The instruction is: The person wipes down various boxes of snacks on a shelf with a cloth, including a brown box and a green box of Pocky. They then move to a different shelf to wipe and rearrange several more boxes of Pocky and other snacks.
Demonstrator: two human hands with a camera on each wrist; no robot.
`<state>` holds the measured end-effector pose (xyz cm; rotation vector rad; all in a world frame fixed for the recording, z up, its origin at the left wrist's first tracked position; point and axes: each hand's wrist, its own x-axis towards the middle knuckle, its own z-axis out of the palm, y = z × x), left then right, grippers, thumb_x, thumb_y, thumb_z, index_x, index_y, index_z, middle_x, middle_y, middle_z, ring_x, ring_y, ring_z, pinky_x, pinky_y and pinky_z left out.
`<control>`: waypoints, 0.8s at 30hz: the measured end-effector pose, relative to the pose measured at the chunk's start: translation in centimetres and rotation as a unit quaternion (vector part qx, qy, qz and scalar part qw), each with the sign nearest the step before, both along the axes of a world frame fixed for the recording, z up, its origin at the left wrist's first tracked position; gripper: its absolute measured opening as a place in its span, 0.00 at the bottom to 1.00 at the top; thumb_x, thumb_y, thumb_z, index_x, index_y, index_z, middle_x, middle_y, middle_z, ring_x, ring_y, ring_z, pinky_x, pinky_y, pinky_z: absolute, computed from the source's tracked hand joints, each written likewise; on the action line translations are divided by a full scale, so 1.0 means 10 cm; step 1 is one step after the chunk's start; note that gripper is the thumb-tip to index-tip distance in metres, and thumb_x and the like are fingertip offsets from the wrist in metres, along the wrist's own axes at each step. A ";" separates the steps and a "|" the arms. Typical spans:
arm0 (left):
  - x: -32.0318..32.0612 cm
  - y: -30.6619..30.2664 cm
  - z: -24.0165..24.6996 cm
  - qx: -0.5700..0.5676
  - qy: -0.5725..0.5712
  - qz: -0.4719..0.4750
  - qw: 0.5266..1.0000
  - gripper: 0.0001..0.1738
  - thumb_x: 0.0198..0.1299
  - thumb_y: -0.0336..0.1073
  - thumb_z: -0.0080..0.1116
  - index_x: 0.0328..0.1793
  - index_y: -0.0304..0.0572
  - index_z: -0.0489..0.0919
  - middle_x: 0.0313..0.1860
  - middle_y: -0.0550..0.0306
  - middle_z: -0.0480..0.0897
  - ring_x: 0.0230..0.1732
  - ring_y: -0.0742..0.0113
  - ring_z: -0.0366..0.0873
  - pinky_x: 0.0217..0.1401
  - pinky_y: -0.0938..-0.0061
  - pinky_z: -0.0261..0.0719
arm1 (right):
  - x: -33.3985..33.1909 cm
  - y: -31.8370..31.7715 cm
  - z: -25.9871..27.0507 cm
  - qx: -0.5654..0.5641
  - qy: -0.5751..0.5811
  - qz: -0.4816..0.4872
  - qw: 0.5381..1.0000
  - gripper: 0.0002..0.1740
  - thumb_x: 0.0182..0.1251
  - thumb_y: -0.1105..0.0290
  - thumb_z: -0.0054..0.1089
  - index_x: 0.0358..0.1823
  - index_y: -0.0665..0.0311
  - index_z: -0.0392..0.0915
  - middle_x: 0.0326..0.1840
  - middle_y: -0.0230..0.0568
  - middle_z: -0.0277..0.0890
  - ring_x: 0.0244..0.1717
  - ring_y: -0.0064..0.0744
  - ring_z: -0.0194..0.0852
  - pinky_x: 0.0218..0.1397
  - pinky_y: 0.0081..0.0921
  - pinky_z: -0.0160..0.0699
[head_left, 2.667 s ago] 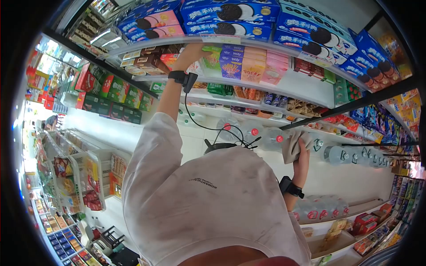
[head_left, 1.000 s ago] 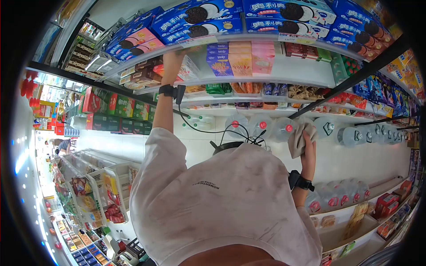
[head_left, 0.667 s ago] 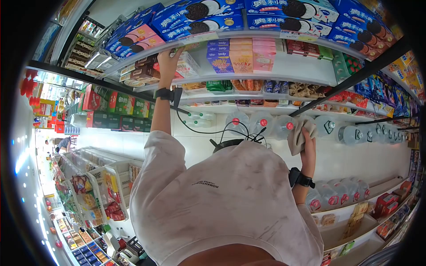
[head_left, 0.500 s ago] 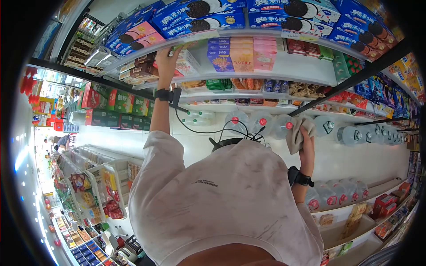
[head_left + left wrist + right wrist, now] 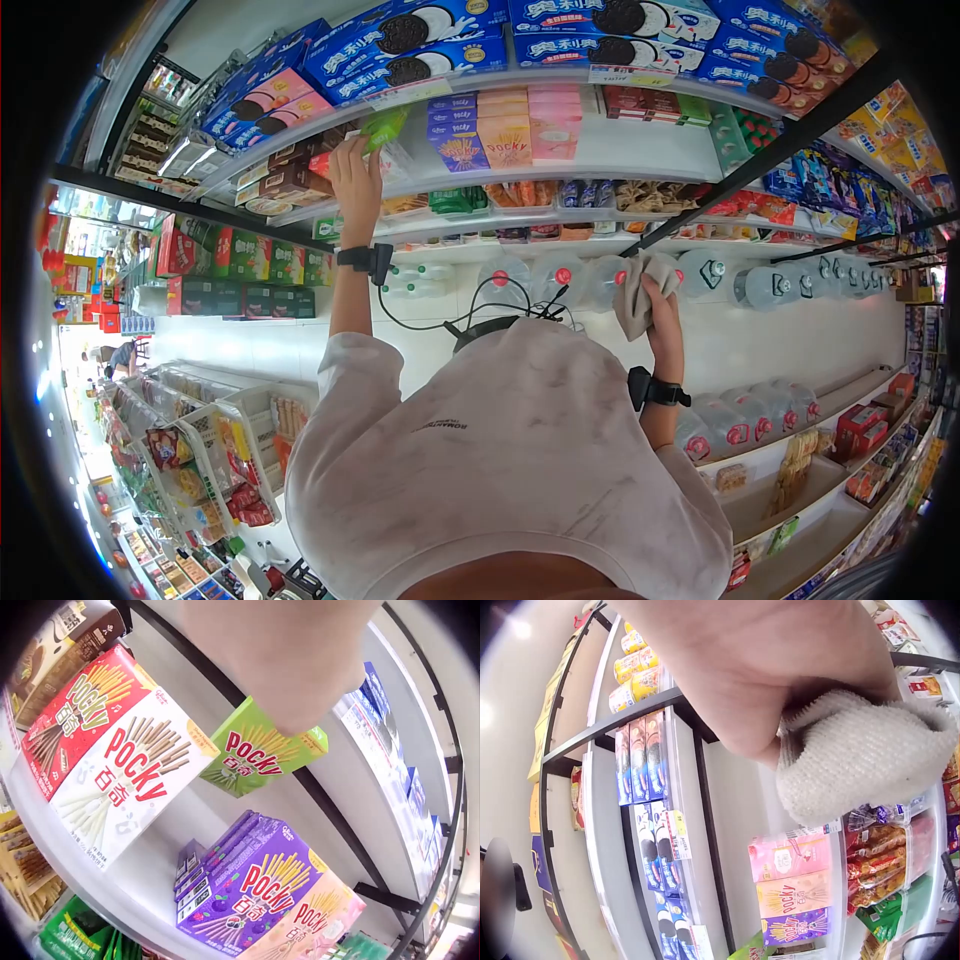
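My left hand [image 5: 357, 185] is raised at the front of a snack shelf and grips a green Pocky box [image 5: 385, 128]. In the left wrist view this green box tilts above the shelf, the hand covering its upper part. Left of it stand a white Pocky box [image 5: 131, 780] and a red Pocky box [image 5: 79, 712], side by side. Purple Pocky boxes [image 5: 458, 148], peach ones [image 5: 505, 140] and pink ones [image 5: 554, 130] stand in rows to the right. My right hand [image 5: 664, 320] holds a bunched beige cloth [image 5: 862, 761] lower down, away from the shelf.
Blue Oreo boxes [image 5: 420, 65] line the shelf above, whose front edge [image 5: 420, 92] overhangs the Pocky shelf. Bagged snacks [image 5: 515, 193] fill the tier below. Large water bottles [image 5: 505, 275] stand on the floor. A black cable [image 5: 405, 322] hangs from the left wrist camera.
The green boxes beside the purple ones have left their spot. My left hand moved leftward, then drew outward with a green box. The right hand keeps the cloth.
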<state>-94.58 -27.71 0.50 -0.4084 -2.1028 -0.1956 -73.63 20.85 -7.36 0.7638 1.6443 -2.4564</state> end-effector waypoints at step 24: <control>1.14 0.18 -0.12 0.103 0.003 0.062 0.993 0.17 0.71 0.31 0.69 0.62 0.31 0.80 0.58 0.43 0.82 0.60 0.46 0.80 0.63 0.52 0.78 | 0.27 0.07 -0.18 -0.034 0.000 -0.117 0.993 0.20 0.79 0.65 0.61 0.65 0.68 0.79 0.56 0.36 0.85 0.53 0.29 0.85 0.58 0.32 0.85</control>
